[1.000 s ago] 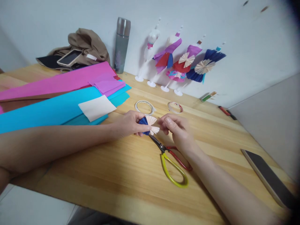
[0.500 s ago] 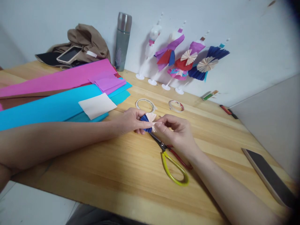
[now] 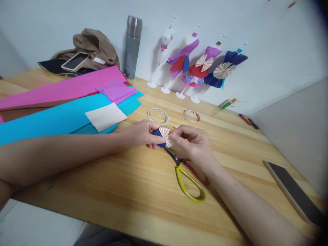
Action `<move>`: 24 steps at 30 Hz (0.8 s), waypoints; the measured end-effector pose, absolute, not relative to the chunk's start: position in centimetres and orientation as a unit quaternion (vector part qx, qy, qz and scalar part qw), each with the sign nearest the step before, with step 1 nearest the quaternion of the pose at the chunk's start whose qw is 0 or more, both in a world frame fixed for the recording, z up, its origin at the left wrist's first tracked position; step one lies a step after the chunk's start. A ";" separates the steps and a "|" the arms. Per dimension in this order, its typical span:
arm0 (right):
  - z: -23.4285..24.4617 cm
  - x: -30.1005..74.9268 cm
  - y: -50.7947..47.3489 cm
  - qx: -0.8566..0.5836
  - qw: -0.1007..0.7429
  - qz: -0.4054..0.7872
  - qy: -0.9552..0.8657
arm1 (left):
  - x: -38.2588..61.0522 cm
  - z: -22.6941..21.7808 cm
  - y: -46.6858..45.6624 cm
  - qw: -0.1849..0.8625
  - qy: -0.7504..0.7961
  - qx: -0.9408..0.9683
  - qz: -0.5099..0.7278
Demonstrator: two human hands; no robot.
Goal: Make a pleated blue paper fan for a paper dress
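Note:
A small pleated paper fan rosette (image 3: 164,132), cream on the right and dark blue on the left, is held above the wooden table (image 3: 123,191). My left hand (image 3: 147,134) pinches its blue side, thumb on top. The fingertips of my right hand (image 3: 188,138) are closed at the cream side's right edge, pinching the pleats there. Under the rosette lie scissors (image 3: 191,184) with one yellow and one red handle; their blade tips are hidden beneath it. Two rolls of tape (image 3: 158,116) lie just behind my hands.
Stacked coloured paper (image 3: 51,112) lies at the left. A thermos (image 3: 132,48) and several small mannequins (image 3: 204,63) dressed in paper stand along the wall. One phone (image 3: 292,191) rests at the right, another (image 3: 75,61) beside a cap and brown cloth (image 3: 96,46).
The cream pleats have fanned out into a fuller round on the right side, and the right fingertips now press at that edge. The view has shifted slightly.

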State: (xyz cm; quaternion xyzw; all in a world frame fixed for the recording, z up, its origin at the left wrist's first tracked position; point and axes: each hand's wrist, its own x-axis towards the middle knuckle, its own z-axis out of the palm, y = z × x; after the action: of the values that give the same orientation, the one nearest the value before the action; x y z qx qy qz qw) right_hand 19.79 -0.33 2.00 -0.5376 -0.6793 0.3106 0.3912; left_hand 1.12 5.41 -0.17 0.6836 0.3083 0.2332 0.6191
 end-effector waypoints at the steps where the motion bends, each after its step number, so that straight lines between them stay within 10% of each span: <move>1: 2.1 19.8 -0.2 -0.535 0.394 0.317 -0.677 | 1.1 -0.1 5.4 0.619 0.310 0.683 0.233; 24: 2.1 19.8 0.6 -0.534 0.401 0.370 -0.645 | 1.1 -0.1 5.5 0.610 0.324 0.688 0.222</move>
State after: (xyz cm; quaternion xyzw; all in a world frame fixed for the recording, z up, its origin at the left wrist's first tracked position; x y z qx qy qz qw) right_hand 19.83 0.61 2.07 -0.5343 -0.6454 0.3703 0.4011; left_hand 1.12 5.45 -0.09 0.6879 0.3242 0.2222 0.6101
